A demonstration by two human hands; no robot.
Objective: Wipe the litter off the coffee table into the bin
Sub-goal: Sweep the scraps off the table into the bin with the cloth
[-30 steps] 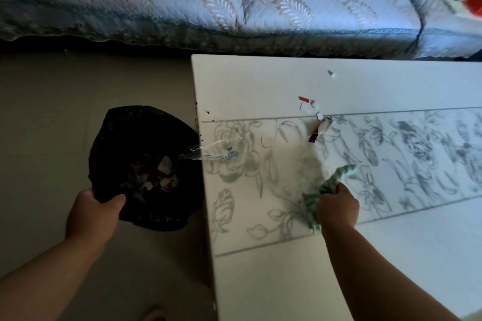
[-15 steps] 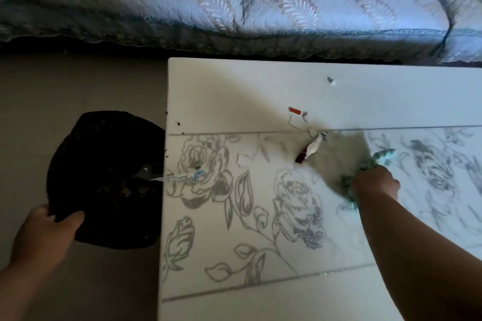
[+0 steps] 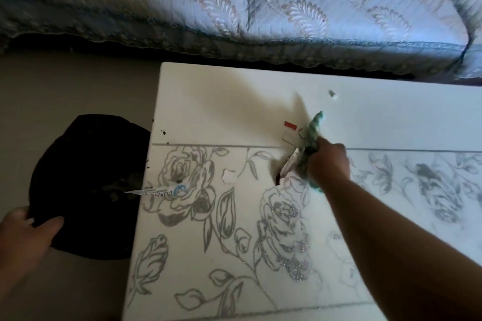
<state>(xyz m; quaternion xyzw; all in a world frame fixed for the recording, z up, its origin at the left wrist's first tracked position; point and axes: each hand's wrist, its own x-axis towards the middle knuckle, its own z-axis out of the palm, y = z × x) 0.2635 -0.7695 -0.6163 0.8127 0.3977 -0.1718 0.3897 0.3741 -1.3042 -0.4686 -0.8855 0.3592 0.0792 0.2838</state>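
1. The litter is scattered over the left half of the white tabletop with its grey printed roses point(image 3: 260, 91): a small red and white paper scrap point(image 3: 290, 130) and a silvery foil wrapper with a dark red end point(image 3: 288, 166) lie just left of my cloth, a little white torn chip point(image 3: 229, 177) sits further left, and a clear printed plastic wrapper point(image 3: 159, 191) already overhangs the tabletop's left edge, above the bin.
2. A tiny pale crumb point(image 3: 332, 94) lies apart on the far plain strip, beyond the cloth; I judge it needs its own pass.
3. I hold the green and white patterned cloth point(image 3: 313, 135) bunched in my right hand point(image 3: 330, 163), fingers curled tight around it, one end sticking up. It sits on the right of the foil and paper, so a stroke leftward would push them toward the edge.
4. My left hand point(image 3: 24, 236) grips the near rim of the round black bin lined with a dark bag point(image 3: 86, 185), thumb over the lip. I keep it tucked against the tabletop's left edge, below the surface, so litter pushed over drops inside.
5. The quilted blue-grey sofa cover with leaf pattern point(image 3: 260, 8) runs along the far side, clear of the work.
6. I judge the job partway done.
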